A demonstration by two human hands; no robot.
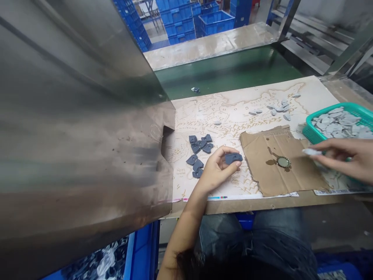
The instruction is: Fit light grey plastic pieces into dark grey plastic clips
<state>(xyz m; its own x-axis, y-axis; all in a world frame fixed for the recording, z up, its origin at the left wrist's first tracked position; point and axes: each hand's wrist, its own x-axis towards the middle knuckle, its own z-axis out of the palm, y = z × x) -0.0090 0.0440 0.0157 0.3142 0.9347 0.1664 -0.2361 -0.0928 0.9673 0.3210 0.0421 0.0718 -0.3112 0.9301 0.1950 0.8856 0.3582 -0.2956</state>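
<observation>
My left hand (217, 169) pinches a dark blue-grey moulded piece (233, 158) between thumb and fingers, just left of a torn cardboard sheet (305, 175). Close beside that hand lies a loose heap of similar dark pieces (199, 146) on a printed paper map (210, 124). My right hand (344, 161) holds a pale grey piece (311, 152) by its fingertips, above the cardboard's right edge. A teal plastic basket (344, 109) full of pale grey pieces stands just beyond that hand. More pale pieces (278, 109) lie scattered on the map. A crown bottle cap (283, 162) rests on the cardboard.
A large stainless steel panel (72, 116) fills the left side. A green conveyor belt (227, 70) runs behind the map, with one small piece (195, 90) on it. Stacked blue crates (215, 23) stand beyond, and a blue bin (140, 252) sits below left.
</observation>
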